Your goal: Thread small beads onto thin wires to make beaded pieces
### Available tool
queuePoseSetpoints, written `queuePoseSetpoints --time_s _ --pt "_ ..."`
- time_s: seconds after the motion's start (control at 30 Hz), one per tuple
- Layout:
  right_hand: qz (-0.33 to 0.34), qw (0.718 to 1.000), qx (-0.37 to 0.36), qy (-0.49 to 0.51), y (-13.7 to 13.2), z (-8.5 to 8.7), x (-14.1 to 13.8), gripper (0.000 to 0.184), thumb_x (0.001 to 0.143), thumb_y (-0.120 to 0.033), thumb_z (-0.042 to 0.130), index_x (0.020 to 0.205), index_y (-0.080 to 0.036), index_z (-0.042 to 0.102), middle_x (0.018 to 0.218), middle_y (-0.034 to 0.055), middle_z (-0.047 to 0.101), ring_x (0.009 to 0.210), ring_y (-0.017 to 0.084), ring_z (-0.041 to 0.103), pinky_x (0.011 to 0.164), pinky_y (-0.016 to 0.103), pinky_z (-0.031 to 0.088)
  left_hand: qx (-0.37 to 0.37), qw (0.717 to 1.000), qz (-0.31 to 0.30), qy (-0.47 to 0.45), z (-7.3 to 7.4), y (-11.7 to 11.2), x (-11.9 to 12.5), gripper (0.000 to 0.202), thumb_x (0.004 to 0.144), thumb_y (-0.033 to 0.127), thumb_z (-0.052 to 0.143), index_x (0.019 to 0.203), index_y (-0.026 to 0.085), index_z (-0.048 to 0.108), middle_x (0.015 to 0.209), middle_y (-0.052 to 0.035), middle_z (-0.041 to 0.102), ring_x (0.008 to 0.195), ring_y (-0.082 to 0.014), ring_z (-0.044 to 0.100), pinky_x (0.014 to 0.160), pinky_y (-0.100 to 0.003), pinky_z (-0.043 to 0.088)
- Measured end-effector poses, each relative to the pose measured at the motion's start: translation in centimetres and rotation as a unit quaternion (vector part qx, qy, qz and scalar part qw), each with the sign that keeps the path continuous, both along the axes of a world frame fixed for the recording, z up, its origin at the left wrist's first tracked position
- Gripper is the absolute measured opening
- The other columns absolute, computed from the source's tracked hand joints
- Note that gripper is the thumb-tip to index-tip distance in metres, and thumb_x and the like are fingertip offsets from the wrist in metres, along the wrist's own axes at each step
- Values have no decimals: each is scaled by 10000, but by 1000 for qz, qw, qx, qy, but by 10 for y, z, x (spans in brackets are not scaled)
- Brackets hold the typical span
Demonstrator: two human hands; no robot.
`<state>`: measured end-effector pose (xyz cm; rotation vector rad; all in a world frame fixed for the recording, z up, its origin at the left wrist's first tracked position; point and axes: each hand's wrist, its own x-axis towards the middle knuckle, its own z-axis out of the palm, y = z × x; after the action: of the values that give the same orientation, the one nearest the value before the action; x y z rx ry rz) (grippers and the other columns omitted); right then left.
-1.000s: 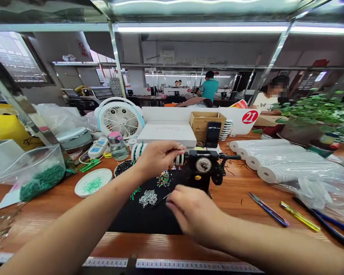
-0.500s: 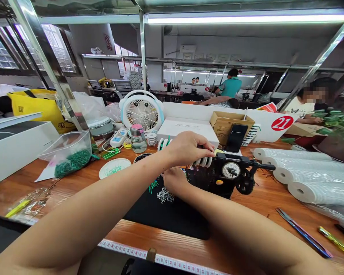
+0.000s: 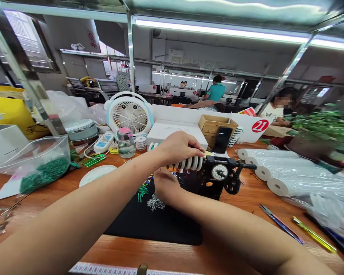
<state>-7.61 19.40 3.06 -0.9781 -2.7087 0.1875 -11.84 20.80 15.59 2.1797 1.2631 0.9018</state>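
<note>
My left hand (image 3: pixel 179 148) reaches over the row of white flanged discs (image 3: pixel 193 163) on a black winding machine (image 3: pixel 220 170) with a round dial and gears. Its thumb and fingers are pinched together above the discs, near the machine body; what is between them is too small to make out. Lower down, my right hand (image 3: pixel 166 186) is bent in below the discs, crossing under the left forearm, its fingertips hidden. Beside it on a black mat (image 3: pixel 160 227) lie a pile of small silvery pieces (image 3: pixel 155 202) and some green pieces (image 3: pixel 142 193).
A bag of green pieces (image 3: pixel 47 173), a white plate (image 3: pixel 88 175) and a fan (image 3: pixel 129 114) stand left. White rolls (image 3: pixel 275 162), snips (image 3: pixel 279 222) and a yellow tool (image 3: pixel 313 233) lie right. A phone (image 3: pixel 222 140) leans against a carton (image 3: pixel 208 128). A person (image 3: pixel 276 109) sits beyond.
The view has shifted, so the bench appears further left. My left hand stays pinched at the discs, and more of the discs shows beneath it. The right hand remains beside the silvery pile.
</note>
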Motion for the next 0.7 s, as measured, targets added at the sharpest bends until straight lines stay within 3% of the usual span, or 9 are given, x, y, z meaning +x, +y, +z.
queuePoseSetpoints --time_s 0.1,0.2,0.23,0.33,0.43,0.57,0.7 --pt "39 999 25 17 -22 11 34 264 794 -61 370 988 -106 543 902 130 618 775 225 583 657 322 476 0 1000 9 27 6 5 -1 169 740 304 624 832 210 731 810 -25 722 766 -168 637 756 -312 482" --pt "125 981 36 144 -37 37 80 171 834 -119 370 908 -139 523 839 86 590 729 175 538 641 280 449 -8 1000 11 24 8 5 0 144 726 298 637 803 221 730 838 -18 723 791 -172 641 773 -313 482" --pt "114 972 27 203 -37 49 95 154 849 -129 366 887 -146 514 821 75 582 726 161 530 655 273 444 -12 1000 5 19 9 4 0 125 719 283 643 785 221 729 855 -17 722 810 -172 642 780 -309 482" --pt "-21 937 9 348 -23 91 129 106 871 -185 407 844 -168 508 813 53 582 737 149 526 691 284 433 -4 1000 -7 25 10 -1 2 92 712 250 643 747 229 726 860 -12 718 825 -169 641 779 -302 483" --pt "-81 925 -80 363 3 120 143 92 833 -224 484 816 -161 549 800 45 609 725 150 539 672 293 436 20 999 -8 48 11 -3 4 101 718 258 632 750 251 727 861 -4 712 796 -166 634 754 -303 485" --pt "-67 911 -201 354 23 124 140 131 815 -253 509 810 -147 586 786 42 631 711 141 559 661 284 453 29 998 -13 61 11 -2 4 125 739 320 621 775 265 728 849 2 708 787 -164 625 738 -292 482" --pt "-78 897 -210 380 26 116 133 132 814 -252 518 814 -142 590 795 48 636 725 143 569 653 276 459 32 997 -21 65 10 0 4 158 749 364 620 814 273 731 854 1 706 782 -164 620 732 -284 478"
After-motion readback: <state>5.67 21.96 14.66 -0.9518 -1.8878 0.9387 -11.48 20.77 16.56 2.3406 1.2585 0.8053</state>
